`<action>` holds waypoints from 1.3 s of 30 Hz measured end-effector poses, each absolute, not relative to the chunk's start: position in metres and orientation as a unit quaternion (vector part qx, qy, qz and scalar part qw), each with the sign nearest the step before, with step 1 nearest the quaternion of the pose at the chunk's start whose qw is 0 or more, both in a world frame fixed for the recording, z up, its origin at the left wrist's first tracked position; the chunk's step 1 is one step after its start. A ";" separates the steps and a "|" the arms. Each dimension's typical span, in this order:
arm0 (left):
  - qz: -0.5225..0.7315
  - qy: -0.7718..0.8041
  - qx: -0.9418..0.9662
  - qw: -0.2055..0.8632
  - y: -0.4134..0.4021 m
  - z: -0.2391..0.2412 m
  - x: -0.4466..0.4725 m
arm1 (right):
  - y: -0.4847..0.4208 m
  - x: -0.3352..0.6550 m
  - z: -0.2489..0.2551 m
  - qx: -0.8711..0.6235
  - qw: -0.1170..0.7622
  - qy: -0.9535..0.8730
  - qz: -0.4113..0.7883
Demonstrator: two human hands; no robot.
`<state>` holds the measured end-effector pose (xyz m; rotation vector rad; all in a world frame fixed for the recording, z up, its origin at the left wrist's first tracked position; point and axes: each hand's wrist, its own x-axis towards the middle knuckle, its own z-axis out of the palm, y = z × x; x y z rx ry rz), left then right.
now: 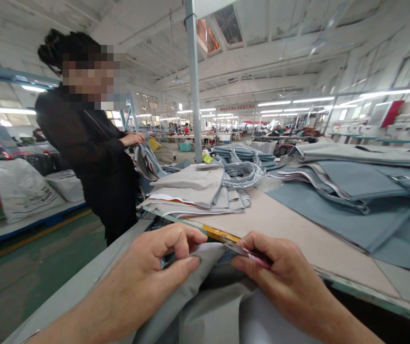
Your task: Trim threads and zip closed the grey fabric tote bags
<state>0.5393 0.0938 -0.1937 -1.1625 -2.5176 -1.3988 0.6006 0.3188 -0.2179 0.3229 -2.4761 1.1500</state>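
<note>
My left hand (154, 267) pinches the folded edge of a grey fabric piece (205, 296) at the table's near edge, thumb and fingers closed on the cloth. My right hand (279, 272) is closed round a small pink-handled tool (251, 255), likely thread snips, whose tip points at the fabric edge between the two hands. The grey fabric hangs down toward me below both hands.
A work table (290, 224) carries a stack of beige fabric pieces (194, 188), blue-grey fabric stacks (351, 191) and plastic-wrapped bundles (242, 174). A person in black (90, 153) stands at the left handling fabric. A steel post (194, 81) rises behind; white sacks (22, 188) lie at left.
</note>
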 end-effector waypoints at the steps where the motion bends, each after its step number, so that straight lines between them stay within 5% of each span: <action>1: -0.470 -0.801 -0.370 0.013 0.097 -0.196 0.540 | 0.318 0.601 -0.218 0.118 0.195 -0.883 0.411; 10: -0.508 -0.754 -0.415 0.032 0.121 -0.218 0.544 | 0.319 0.598 -0.225 0.106 0.194 -0.870 0.440; 25: -0.624 -0.652 -0.339 -0.265 0.152 -0.209 0.508 | 0.336 0.593 -0.226 0.057 0.108 -0.860 0.496; 32: -0.659 -0.617 -0.323 -0.285 0.166 -0.218 0.500 | 0.345 0.588 -0.231 0.040 0.065 -0.835 0.544; 39: -0.638 -0.636 -0.297 -0.317 0.171 -0.216 0.502 | 0.358 0.605 -0.221 0.129 0.262 -0.891 0.347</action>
